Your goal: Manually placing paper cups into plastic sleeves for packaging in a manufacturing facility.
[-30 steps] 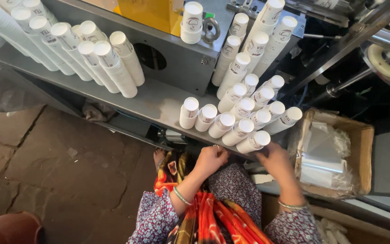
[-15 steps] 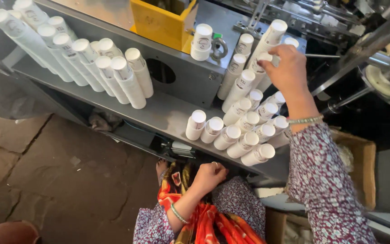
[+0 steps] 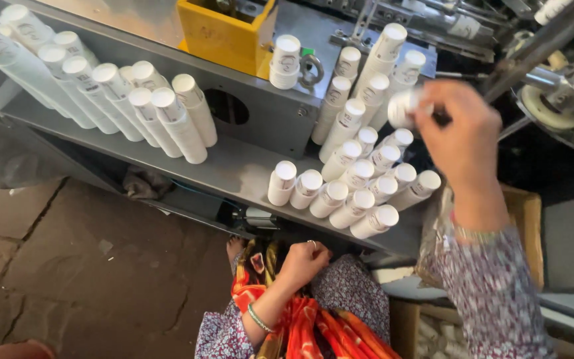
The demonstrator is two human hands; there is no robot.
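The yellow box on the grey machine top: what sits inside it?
The yellow box is open-topped, and dark metal parts show just inside its rim. Its depth is cut off by the frame edge and its own front wall, so the contents below cannot be seen.

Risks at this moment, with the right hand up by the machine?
1. The right hand grips a white cup stack beside leaning stacks; a nudge might topple them.
2. The front row of stacks lies near the shelf edge and may roll off.
3. The hand works close to exposed machine parts; the sleeve might snag.
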